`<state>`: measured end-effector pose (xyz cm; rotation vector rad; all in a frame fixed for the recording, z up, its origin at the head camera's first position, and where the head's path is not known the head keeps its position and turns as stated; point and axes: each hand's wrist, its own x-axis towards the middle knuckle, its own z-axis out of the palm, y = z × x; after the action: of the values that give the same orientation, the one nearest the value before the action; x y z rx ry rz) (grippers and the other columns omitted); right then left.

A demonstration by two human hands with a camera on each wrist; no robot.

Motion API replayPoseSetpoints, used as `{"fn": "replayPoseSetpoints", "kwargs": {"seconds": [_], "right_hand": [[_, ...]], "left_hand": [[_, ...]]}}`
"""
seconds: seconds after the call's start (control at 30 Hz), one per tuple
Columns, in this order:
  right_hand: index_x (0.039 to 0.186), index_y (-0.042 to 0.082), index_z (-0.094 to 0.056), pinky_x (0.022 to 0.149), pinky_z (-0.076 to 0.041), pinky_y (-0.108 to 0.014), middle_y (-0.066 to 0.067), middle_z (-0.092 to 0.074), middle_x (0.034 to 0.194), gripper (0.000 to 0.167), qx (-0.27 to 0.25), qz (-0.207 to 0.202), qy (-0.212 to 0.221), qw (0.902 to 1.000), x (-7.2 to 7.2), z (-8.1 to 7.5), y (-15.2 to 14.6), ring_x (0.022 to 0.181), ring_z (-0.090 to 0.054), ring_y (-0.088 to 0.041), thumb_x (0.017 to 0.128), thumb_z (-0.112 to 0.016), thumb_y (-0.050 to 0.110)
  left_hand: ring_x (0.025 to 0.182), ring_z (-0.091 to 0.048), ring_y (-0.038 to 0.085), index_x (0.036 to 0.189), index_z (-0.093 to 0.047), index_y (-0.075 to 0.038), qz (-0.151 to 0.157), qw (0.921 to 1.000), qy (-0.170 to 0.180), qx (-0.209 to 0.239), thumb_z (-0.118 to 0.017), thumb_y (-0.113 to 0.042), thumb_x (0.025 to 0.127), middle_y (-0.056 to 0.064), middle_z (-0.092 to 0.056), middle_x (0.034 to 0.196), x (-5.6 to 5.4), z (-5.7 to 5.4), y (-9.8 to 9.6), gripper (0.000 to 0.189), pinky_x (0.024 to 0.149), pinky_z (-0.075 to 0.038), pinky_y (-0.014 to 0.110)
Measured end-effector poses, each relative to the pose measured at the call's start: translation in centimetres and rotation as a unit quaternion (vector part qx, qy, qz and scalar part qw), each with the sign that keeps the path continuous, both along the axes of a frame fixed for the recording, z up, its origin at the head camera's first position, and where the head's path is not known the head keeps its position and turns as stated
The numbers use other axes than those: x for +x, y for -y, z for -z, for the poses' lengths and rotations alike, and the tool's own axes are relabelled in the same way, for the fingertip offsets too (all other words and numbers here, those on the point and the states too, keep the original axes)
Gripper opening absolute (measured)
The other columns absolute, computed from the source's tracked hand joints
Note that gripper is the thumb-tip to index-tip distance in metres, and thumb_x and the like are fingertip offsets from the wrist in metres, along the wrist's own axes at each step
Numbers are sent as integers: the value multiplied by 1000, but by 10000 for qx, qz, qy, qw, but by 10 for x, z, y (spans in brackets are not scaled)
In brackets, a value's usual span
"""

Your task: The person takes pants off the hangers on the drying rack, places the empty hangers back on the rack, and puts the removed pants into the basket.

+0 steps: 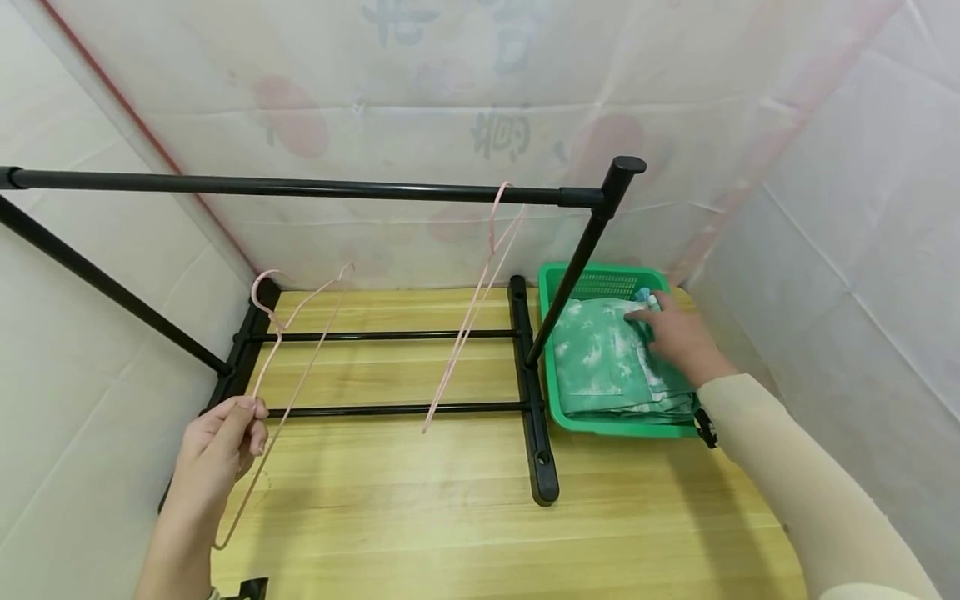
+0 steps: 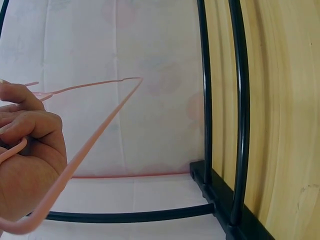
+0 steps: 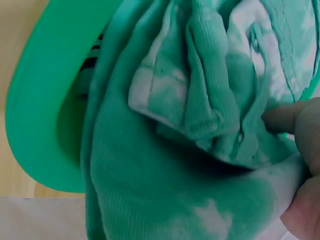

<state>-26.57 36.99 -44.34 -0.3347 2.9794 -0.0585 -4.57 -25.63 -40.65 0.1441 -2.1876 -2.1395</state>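
Note:
My left hand pinches a thin pink clothes hanger by one side of its frame, with the hook pointing up and away. In the left wrist view, the fingers curl round the hanger. My right hand is at the far right corner of a green basket. It grips the edge of a folded green-and-white tie-dye garment. The right wrist view shows finger and thumb at the layered cloth, partly out of frame.
A black clothes rack stands on the wood-grain table, its top bar crossing between the hands. A second pink hanger hangs near the bar's right end. The rack's right foot lies beside the basket. White sheeting encloses the back and sides.

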Motion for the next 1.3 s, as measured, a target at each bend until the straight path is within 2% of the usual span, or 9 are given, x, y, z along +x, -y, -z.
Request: {"fn": "replayPoseSetpoints", "kwargs": {"seconds": [0.2,0.27,0.37,0.43,0.53,0.63,0.8,1.07,1.3], "right_hand": [[142,17,-57,52,-44,-40,-35,5,159,61,290,-272,95,9992,1,4,6,77,-59,-48,86,-67,-6],[144,17,-55,51,-44,-42,-30,17,161,64,245,-164,8,9996,4,3,7,93,-57,-57,85,-64,-8],[146,19,-50,76,-51,-60,-21,23,162,62,303,-151,-416,9986,11,1,10,128,-34,-65,89,-63,0],[148,19,-48,97,-39,-71,-20,15,165,57,372,-408,-785,9954,19,1,16,142,-7,-63,93,-65,13],[152,19,-42,110,-17,-76,-22,-5,165,55,374,-1064,-1049,9881,37,9,31,148,-5,-54,101,-57,35],[156,15,-34,113,-15,-73,-22,-15,164,62,182,-1492,-757,9857,57,19,45,149,-9,-50,104,-47,45],[159,12,-25,115,-12,-70,-21,-12,165,68,-53,-1427,-260,9894,72,40,52,150,-7,-47,105,-46,48],[161,17,-13,116,-2,-69,-16,-3,167,71,-160,-1336,196,9907,71,82,44,152,1,-43,105,-37,54],[161,16,-12,117,1,-67,-15,-1,167,71,-254,-1286,475,9902,68,84,44,153,2,-42,106,-34,54]], "left_hand": [[42,-20,22,90,-59,-2,49,9999,-74,57,-44,-24,108,-1,-53,60,-1,0,-2,33,36,-11,40],[42,-20,22,90,-58,-1,23,10000,-40,46,-44,-25,108,-1,-53,60,-1,0,-2,33,36,-11,40],[42,-22,20,90,-58,-1,-23,10000,64,-19,-44,-26,108,-1,-52,60,1,1,-2,34,36,-12,39],[42,-23,19,91,-58,-2,-9,9999,92,-53,-44,-26,108,-1,-52,60,1,1,-2,34,36,-12,39],[41,-22,19,91,-58,-1,31,10000,63,-64,-43,-25,109,-1,-53,60,2,1,-1,33,36,-12,39],[42,-20,22,91,-58,-1,65,10000,-12,-8,-43,-24,109,-1,-53,60,1,0,-2,33,36,-11,40],[42,-19,23,90,-58,-2,68,10000,-8,35,-44,-25,108,-1,-52,59,1,-1,-3,33,36,-11,39],[41,-19,22,90,-58,-1,114,9999,4,-1,-44,-25,108,-1,-53,59,3,-2,-2,33,36,-11,39],[41,-20,22,89,-58,-2,92,10000,-38,-11,-43,-24,109,-1,-53,59,2,-2,-6,33,36,-10,40]]}}
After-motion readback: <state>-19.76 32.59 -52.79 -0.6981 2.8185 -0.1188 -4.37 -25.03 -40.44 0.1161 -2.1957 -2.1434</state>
